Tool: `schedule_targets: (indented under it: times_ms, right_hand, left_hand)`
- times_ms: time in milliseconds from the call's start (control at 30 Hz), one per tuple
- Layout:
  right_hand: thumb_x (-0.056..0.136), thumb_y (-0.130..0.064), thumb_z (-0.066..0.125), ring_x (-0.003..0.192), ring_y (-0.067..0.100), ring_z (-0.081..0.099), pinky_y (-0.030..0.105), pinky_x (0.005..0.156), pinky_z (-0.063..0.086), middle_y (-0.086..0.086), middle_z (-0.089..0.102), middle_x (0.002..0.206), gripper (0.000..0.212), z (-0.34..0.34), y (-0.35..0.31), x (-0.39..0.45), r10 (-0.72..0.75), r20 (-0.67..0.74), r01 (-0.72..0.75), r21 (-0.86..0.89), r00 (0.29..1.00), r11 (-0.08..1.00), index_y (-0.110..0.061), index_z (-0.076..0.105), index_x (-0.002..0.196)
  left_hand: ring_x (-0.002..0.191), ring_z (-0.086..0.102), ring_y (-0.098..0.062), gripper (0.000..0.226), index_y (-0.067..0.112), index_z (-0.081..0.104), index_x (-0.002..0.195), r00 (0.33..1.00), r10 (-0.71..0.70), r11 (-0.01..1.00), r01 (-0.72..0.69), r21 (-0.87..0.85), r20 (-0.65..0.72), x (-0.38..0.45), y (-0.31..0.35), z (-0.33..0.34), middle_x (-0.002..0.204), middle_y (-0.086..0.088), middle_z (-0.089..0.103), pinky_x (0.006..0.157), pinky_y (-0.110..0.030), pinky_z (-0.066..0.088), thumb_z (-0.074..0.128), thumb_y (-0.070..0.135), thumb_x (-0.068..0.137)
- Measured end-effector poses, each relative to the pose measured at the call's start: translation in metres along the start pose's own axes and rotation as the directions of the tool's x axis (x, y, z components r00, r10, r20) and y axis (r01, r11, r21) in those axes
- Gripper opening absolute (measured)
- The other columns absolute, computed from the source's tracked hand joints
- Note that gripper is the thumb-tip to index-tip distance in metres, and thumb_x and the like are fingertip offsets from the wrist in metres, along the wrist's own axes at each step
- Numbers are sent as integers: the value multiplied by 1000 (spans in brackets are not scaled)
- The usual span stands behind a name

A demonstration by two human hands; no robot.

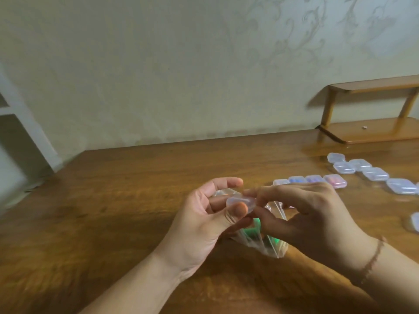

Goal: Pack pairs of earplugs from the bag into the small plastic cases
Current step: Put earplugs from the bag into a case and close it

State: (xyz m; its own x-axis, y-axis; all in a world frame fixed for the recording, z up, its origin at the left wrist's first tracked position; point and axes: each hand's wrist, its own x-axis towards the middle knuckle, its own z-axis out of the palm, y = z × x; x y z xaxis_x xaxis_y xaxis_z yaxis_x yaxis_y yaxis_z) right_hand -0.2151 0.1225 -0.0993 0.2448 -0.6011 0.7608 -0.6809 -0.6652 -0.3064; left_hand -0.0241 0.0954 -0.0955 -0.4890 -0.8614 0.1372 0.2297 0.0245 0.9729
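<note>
Clear plastic, a small earplug case [240,203] is being held above a wooden table [127,189]. The left hand [204,219] is gripping it between thumb and curled fingers, while the right hand [303,214] is pinching its near end with fingertips. Beneath both hands, a crinkled transparent bag [260,241] is showing green earplugs [254,225] inside. Farther right, a row of filled cases [315,180] and several empty cases [367,171] are lying on the table, near a small wooden shelf [371,109].
</note>
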Motion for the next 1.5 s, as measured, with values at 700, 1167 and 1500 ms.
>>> schedule_targets:
  times_ms: [700, 1167, 1500]
  right_hand:
    - [90, -23, 67, 73, 8, 68, 10, 62, 43, -10, 71, 78, 3, 11, -18, 4, 162, 104, -189, 340, 981, 921, -22, 70, 89]
    - [84, -43, 67, 143, 3, 8, 37, 111, 32, -29, 26, 148, 13, -17, 13, 12, 523, 531, -452, -269, 667, 850, -54, 64, 78]
    - [83, -50, 65, 143, -1, -15, 49, 119, 20, -38, -5, 150, 13, 5, 10, 10, 389, 623, -372, -166, 678, 913, -55, 68, 95]
  left_hand:
    - [118, 64, -13, 86, 29, 43, 141, 974, -21, 953, -48, 300, 224, -4, -1, -4, 128, 3, 66, 97, -24, 50, 80, -7, 73]
    - [66, 55, -16, 11, 9, 65, 103, 912, -253, 962, 271, 10, -322, 24, 11, -61, 78, -7, 56, 64, -31, 45, 62, 9, 92]
    - [84, 68, -9, 42, 36, 71, 100, 968, -235, 749, 240, 617, -91, 19, 7, -58, 97, 8, 71, 82, -31, 55, 86, 13, 69]
